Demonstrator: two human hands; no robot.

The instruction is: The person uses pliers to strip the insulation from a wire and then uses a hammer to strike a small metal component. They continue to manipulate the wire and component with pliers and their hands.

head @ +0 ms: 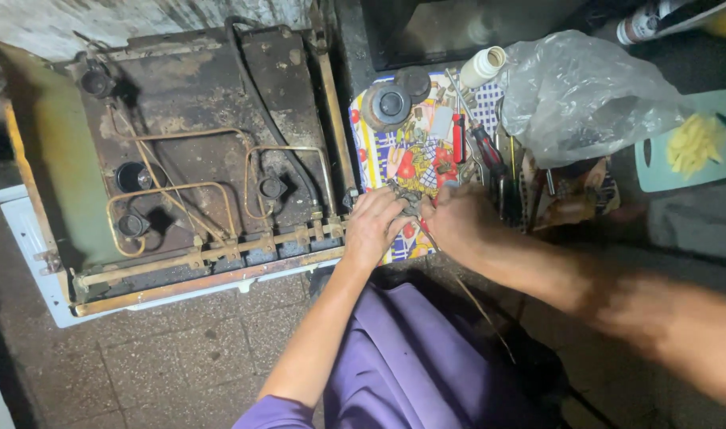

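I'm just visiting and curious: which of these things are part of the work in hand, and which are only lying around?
In hand:
left hand
right hand
small metal part
opened stove

Lying about:
red screwdriver
plastic bag
cutting board
white bottle

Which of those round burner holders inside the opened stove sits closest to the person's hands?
The small dark round holder at the middle, ringed by thin brass tubing; the other three sit farther left of the left hand.

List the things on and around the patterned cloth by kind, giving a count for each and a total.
Burner caps: 2
Red screwdriver: 1
White bottle: 1
Plastic bag: 1
Green board: 1
Metal part, held between left hand and right hand: 1
Total: 7
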